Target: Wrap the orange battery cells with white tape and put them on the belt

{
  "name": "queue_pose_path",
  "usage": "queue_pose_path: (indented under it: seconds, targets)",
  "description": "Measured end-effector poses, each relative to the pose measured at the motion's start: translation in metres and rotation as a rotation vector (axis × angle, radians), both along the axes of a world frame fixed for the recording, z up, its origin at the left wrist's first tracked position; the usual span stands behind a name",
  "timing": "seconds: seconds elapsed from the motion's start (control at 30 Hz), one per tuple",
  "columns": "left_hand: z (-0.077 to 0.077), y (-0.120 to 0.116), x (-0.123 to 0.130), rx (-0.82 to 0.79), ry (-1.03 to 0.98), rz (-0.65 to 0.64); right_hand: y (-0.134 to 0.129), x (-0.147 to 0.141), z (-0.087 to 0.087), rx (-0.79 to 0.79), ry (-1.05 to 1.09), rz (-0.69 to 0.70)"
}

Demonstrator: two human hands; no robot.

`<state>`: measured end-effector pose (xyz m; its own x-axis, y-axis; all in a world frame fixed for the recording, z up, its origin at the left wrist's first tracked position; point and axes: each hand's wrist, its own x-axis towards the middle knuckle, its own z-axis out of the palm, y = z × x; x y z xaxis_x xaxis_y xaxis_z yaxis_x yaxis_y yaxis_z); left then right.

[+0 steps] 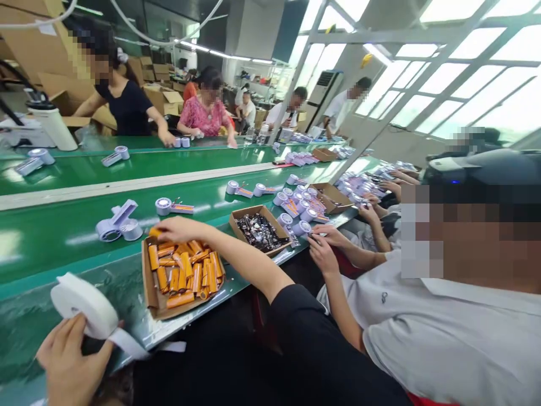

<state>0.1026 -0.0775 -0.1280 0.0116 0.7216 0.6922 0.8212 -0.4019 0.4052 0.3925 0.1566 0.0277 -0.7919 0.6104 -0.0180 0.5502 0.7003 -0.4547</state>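
Observation:
My left hand is closed round the lower edge of a roll of white tape, whose loose end hangs over the bench edge. At the back left corner of a cardboard tray, my right hand pinches an orange cylinder. Many orange cylinders lie heaped in that tray. Just behind it, pale purple round housings with handles rest on the green belt.
Right of the tray stands a box of small dark parts. Beyond it are piled purple housings and another cardboard box. A co-worker sits close on the right, hands at the bench edge. Other people work across the belt.

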Motion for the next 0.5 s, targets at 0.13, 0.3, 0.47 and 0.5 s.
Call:
queue_pose_path:
  seconds: [0.13,0.3,0.47,0.5]
  targets:
    - [0.028,-0.012,0.017,0.096,0.188,0.137,-0.032,0.021,-0.002,-0.374,0.635,-0.179]
    - [0.075,-0.027,0.048,0.003,0.31,0.087,-0.099,0.042,0.006,-0.56,0.77,-0.07]
    - [0.104,-0.039,0.064,-0.065,0.412,0.045,-0.133,0.053,0.033,-0.26,0.458,-0.128]
    - [0.108,-0.04,0.065,-0.067,0.435,0.033,-0.135,0.054,0.037,-0.21,0.405,-0.128]
